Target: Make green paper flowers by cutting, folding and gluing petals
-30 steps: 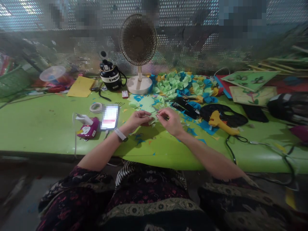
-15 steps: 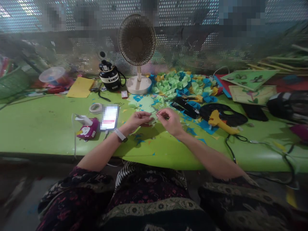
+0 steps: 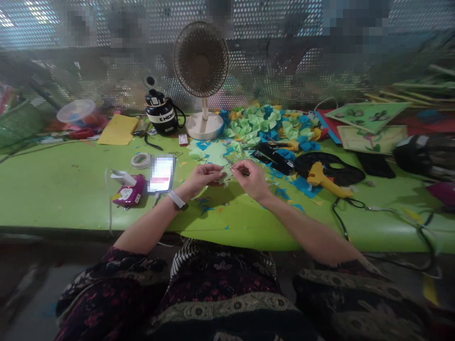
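Between my two hands is a small piece of light green paper (image 3: 225,175), raised a little above the table. My left hand (image 3: 206,178) pinches its left side between thumb and fingers. At the paper's right side, my right hand (image 3: 250,179) is closed with thumb and forefinger on it. Exact folds in the paper are too small to make out. Under and around the hands lie blue, orange and green paper scraps (image 3: 208,208). Just beyond them is a heap of folded green, blue and yellow paper pieces (image 3: 259,123).
A lit phone (image 3: 161,174), tape roll (image 3: 141,160) and purple charger case (image 3: 131,193) lie left on the green table (image 3: 64,189). A fan (image 3: 201,61) and black bottle (image 3: 161,113) stand behind. Rightward are a yellow glue gun (image 3: 329,181), black stapler-like object (image 3: 273,159) and cables.
Both hands keep their hold on the green paper in nearly the same place. The whole view has shifted very slightly.
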The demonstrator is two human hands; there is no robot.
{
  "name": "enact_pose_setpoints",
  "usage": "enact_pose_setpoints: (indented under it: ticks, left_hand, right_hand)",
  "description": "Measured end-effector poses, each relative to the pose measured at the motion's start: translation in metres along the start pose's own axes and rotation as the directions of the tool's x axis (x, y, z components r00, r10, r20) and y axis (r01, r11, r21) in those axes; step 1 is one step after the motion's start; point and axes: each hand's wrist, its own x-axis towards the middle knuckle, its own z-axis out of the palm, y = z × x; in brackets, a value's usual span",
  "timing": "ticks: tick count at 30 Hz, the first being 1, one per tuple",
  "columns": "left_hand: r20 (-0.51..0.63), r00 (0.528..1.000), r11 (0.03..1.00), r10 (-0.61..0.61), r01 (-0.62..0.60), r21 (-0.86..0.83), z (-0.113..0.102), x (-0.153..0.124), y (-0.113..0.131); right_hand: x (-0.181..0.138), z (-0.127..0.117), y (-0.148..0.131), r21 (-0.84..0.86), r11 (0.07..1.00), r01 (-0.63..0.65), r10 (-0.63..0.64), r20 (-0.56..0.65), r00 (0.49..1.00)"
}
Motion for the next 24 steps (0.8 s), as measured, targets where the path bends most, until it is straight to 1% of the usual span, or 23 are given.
enact_pose_setpoints:
  ticks: [4,6,9,11,13,17,24]
  left_hand:
    - [-0.026,1.0,1.0,0.016,-0.016,0.023,-0.001,0.0,0.001]
    - [-0.032,0.999,0.998,0.027,-0.025,0.05,-0.001,0.001,0.001]
    - [-0.035,0.999,0.996,0.038,-0.035,0.087,-0.002,0.001,0.0]
    - [-0.034,0.999,0.994,0.043,-0.039,0.102,-0.002,0.001,0.001]
    - [-0.023,0.999,0.994,0.041,-0.038,0.104,-0.003,0.001,0.001]
    - [0.032,0.999,0.994,-0.014,0.01,0.109,-0.003,0.0,0.001]
    - [0.01,1.0,0.997,-0.026,0.025,0.071,-0.002,0.001,0.001]
  right_hand:
    - [0.001,-0.001,0.002,0.003,0.999,-0.033,0.033,0.001,0.999]
    - [0.003,0.0,0.004,0.06,0.996,-0.061,0.061,0.004,0.998]
    - [0.005,0.0,0.009,0.179,0.978,-0.106,0.093,0.081,0.992]
    - [0.007,-0.001,0.01,0.209,0.97,-0.122,0.096,0.13,0.987]
    - [0.008,-0.001,0.011,0.211,0.97,-0.124,0.095,0.14,0.986]
    - [0.008,-0.002,0.011,0.206,0.97,-0.125,0.1,0.128,0.987]
    - [0.007,-0.002,0.01,0.202,0.972,-0.124,0.101,0.118,0.988]
